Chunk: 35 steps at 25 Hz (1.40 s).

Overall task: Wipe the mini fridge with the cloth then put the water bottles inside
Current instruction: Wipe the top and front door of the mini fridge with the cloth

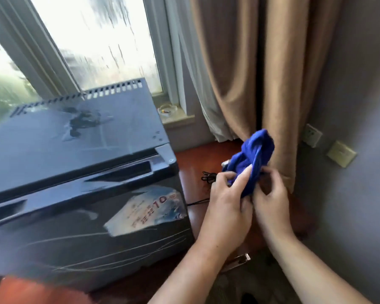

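Observation:
A black mini fridge (75, 163) stands at the left with its door closed; a sticker is on the door front and its top shows reflections. To the right of the fridge, both hands hold a bunched blue cloth (254, 159) in the air. My left hand (226, 198) grips the cloth's lower left part with curled fingers. My right hand (270, 194) pinches the cloth's lower right edge. No water bottles are in view.
A window (92, 44) is behind the fridge, with a glass ashtray (168, 109) on the sill. A tan curtain (272, 73) hangs right of it. Wall sockets (312, 134) sit on the grey wall. A black cable (207, 177) lies on the red-brown wooden surface.

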Available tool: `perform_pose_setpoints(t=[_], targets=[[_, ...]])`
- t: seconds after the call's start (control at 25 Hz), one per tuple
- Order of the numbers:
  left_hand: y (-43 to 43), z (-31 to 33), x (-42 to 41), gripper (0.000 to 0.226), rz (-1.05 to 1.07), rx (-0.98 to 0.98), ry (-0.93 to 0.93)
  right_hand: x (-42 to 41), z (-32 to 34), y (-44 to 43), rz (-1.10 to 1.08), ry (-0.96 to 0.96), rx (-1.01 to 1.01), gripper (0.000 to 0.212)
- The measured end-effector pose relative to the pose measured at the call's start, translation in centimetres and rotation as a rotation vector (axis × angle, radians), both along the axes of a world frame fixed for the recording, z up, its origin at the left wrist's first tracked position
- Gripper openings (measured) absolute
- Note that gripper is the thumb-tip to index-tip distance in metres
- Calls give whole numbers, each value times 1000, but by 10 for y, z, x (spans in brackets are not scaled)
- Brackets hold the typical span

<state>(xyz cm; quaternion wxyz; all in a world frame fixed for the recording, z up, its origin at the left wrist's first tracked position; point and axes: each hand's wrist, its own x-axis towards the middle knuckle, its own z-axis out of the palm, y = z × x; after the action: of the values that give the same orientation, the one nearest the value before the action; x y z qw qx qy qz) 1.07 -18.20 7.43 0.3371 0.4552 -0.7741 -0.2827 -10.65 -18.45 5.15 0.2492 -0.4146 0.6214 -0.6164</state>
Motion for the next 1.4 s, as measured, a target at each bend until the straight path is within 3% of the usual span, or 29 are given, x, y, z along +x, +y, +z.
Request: perform_pose_setpoints(t=[0.2,0.28,0.4,0.48,0.56,0.68,0.76,0.88,0.96,1.12,1.4], targets=[[52,111,65,74,-10,-311,93,57,133,47,141,33,-416,32],[60,152,95,72,15,-369,124,79,180,49,225,117,-491,37],[56,180,151,70,83,-291,23,111,216,43,418,459,-334,39],[46,175,190,62,181,-165,-240,124,210,35,486,776,-69,40],[41,163,224,49,289,-64,-439,133,198,31,438,935,59,41],[34,157,248,49,381,-118,-311,142,199,19,376,865,-17,45],[21,164,251,69,364,-180,-291,151,203,2,452,902,-9,55],[-9,168,242,100,233,-126,-496,162,193,-32,675,1134,98,73],[-30,161,228,108,166,-32,-632,159,178,-55,775,1273,179,76],[-73,151,204,104,140,73,-718,144,165,-94,866,1259,196,70],[-155,144,201,82,233,105,-696,144,166,-179,974,1222,194,67]])
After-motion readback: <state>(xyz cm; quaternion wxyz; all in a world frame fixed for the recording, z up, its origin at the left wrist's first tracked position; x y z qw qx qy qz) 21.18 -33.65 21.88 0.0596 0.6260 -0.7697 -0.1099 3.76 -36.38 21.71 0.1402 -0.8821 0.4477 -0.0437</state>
